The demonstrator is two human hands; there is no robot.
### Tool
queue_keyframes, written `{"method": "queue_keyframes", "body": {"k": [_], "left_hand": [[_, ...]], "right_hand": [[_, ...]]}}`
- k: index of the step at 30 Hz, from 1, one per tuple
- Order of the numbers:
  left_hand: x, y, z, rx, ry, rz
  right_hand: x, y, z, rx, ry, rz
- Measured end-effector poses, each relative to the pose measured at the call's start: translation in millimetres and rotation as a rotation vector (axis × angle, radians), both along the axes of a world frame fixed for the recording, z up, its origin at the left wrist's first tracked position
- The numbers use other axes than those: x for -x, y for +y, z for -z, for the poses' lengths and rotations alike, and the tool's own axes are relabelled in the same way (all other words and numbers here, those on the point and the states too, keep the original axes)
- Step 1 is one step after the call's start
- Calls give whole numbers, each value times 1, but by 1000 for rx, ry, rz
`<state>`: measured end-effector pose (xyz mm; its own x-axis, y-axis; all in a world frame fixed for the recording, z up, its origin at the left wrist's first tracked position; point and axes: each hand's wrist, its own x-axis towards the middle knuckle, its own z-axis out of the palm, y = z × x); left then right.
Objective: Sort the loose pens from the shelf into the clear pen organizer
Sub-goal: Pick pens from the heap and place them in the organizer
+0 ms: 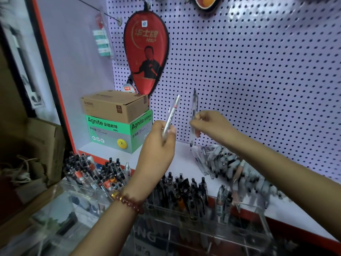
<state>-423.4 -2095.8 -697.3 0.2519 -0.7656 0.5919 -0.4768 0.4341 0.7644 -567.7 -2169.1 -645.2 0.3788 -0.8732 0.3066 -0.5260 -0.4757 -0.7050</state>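
My left hand grips a slim white pen that points up and to the right. My right hand pinches a clear pen held nearly upright, tip down. Both hands hover above the white shelf. A heap of loose clear pens lies on the shelf under my right forearm. The clear pen organizer stands at the shelf's front edge, its compartments holding several dark pens upright.
A brown carton sits on a green Agnite box at the shelf's back left. A red paddle case hangs on the pegboard. More pen holders stand at the lower left.
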Motion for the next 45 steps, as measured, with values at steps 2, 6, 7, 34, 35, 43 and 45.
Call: {"method": "queue_keyframes", "body": {"k": [2, 6, 7, 34, 35, 43, 45], "left_hand": [[10, 8, -4, 33, 2, 107], [31, 28, -8, 8, 26, 313], [35, 32, -7, -5, 35, 355], [72, 62, 11, -228, -475, 495], [71, 62, 11, -193, -536, 429], [65, 50, 20, -220, -752, 246], [65, 48, 21, -238, -772, 249]], "right_hand": [[6, 31, -7, -12, -55, -73], [20, 75, 0, -53, -124, -177], [24, 81, 4, -53, -140, -187], [104, 113, 30, 226, -380, 190], [108, 109, 31, 246, -361, 216], [113, 89, 52, 9, 81, 51], [111, 89, 56, -66, 114, -1]]}}
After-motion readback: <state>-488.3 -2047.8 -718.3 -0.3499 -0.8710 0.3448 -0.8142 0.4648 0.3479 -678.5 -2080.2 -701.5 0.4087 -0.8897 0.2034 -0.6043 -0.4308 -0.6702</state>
